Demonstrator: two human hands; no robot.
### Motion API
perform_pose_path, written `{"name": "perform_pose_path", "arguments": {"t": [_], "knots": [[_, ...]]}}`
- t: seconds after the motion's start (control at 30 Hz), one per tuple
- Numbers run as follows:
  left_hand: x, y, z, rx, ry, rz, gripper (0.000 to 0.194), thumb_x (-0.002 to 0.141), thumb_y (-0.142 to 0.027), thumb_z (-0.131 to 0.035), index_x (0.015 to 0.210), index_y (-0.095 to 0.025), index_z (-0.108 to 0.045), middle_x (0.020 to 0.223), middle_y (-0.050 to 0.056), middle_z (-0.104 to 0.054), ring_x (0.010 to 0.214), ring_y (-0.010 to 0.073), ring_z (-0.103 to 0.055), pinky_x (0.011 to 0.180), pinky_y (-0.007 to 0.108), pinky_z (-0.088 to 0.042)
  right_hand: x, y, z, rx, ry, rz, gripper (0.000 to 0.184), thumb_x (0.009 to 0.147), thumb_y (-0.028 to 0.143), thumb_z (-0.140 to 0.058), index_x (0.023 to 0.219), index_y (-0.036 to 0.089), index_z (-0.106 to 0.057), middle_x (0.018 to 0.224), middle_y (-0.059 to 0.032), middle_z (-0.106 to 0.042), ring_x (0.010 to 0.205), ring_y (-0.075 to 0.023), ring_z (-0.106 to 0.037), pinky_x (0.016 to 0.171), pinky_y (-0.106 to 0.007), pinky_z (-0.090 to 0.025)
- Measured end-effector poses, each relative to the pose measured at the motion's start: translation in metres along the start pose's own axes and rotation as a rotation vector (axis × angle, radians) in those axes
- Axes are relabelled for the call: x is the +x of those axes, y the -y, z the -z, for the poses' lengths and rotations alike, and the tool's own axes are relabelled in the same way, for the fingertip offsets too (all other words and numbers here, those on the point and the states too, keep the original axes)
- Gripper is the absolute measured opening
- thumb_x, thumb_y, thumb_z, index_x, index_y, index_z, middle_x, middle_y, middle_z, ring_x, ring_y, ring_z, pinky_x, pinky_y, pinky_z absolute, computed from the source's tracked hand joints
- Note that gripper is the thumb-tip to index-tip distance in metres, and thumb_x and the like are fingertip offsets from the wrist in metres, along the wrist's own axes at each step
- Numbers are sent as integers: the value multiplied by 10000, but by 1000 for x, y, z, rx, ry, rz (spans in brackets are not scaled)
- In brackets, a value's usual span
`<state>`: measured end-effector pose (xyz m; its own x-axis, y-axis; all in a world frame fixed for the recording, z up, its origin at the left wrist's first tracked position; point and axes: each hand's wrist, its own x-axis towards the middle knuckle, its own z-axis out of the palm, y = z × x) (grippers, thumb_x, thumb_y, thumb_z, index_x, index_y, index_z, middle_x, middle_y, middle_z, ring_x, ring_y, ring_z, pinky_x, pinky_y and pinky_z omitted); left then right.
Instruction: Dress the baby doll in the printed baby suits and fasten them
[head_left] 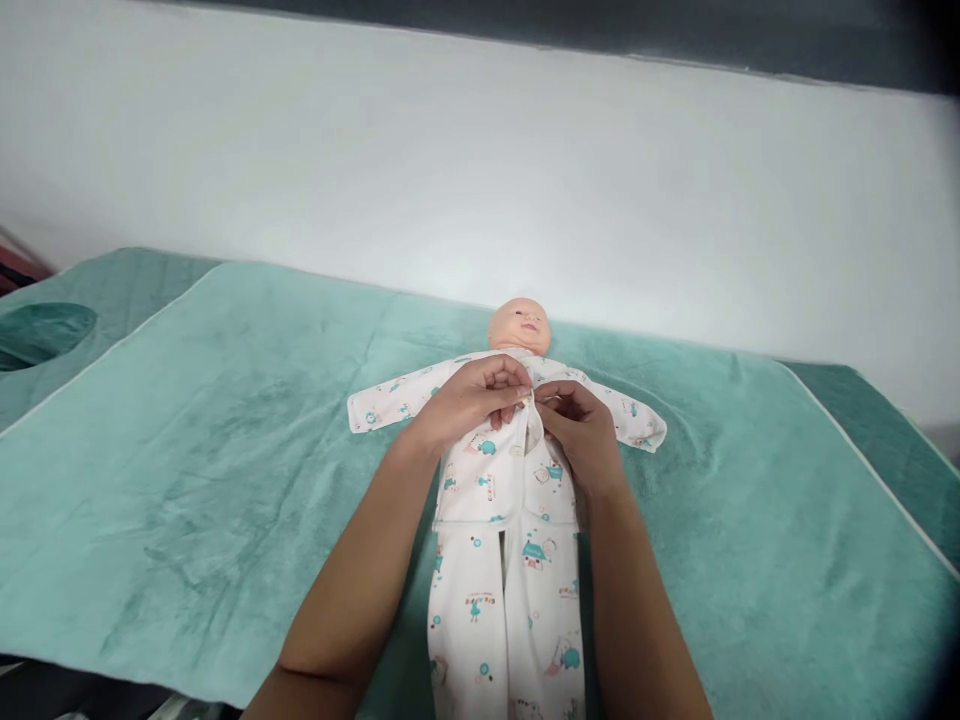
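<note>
A baby doll point(519, 326) lies on its back on a teal towel point(225, 450), head away from me, arms spread. It wears a white printed top point(487, 470) and matching trousers point(517, 600). My left hand point(472, 398) pinches the left edge of the top's front opening at the doll's chest. My right hand point(579, 425) pinches the right edge of that opening. Both hands have their fingers closed on the fabric, fingertips almost touching at the middle.
The towel covers a padded table point(862, 400) that stands against a white wall point(480, 160). A round face hole point(41, 332) is at the table's far left end. The table's near edge runs along the bottom left.
</note>
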<state>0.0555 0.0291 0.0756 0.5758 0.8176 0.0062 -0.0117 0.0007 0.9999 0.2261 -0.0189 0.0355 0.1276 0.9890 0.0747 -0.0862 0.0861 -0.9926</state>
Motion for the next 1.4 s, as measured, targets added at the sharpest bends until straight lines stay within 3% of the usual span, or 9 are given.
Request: {"name": "perform_pose_path", "arguments": {"t": [0.13,0.3,0.53,0.87,1.1,1.2,1.4], "knots": [[-1,1,0,62,17,16,221,878,-338,-606,1037,-186,-583,747,-16,-569,593,84,-545,519,206,-437,-2,5,1,-80,80,-13,244,742,309,-732,957,202,-688,662,39,-584,602,-100,-485,574,-232,-367],[-7,-6,-7,247,-34,-13,242,893,-398,-569,1048,-213,-587,788,-13,-602,606,95,-564,547,222,-448,-4,7,-3,-169,35,27,231,758,323,-719,953,212,-667,685,39,-580,606,-100,-480,561,-230,-355],[-10,-15,-9,513,-120,-37,179,787,-172,-534,939,-217,-617,772,-28,-641,661,105,-571,567,211,-408,-4,5,-4,-233,37,57,217,765,325,-712,944,223,-646,645,54,-527,574,-101,-432,538,-234,-327],[-5,-7,-9,313,-116,-32,257,726,-153,-532,972,-212,-577,777,-29,-613,585,77,-507,488,185,-377,-4,8,-2,-247,32,7,216,763,356,-725,932,239,-657,551,87,-293,518,-93,-251,492,-242,-196],[-2,-2,-5,161,-81,-20,242,732,-173,-575,970,-208,-553,787,-29,-605,561,64,-502,476,181,-392,-2,5,-1,-116,74,-53,282,791,461,-712,948,234,-656,573,68,-419,509,-90,-351,471,-231,-283],[1,2,-1,130,-55,-14,239,751,-180,-577,987,-207,-549,781,-28,-594,557,66,-511,469,182,-394,-1,3,0,-79,74,-64,264,790,433,-723,949,234,-654,569,75,-408,498,-79,-339,461,-222,-277],[-4,-6,1,256,-35,14,165,838,-277,-563,985,-206,-574,789,-17,-596,583,88,-536,502,210,-408,1,0,0,-39,69,-35,246,815,413,-701,965,230,-633,632,58,-496,525,-84,-426,480,-221,-313]]}}
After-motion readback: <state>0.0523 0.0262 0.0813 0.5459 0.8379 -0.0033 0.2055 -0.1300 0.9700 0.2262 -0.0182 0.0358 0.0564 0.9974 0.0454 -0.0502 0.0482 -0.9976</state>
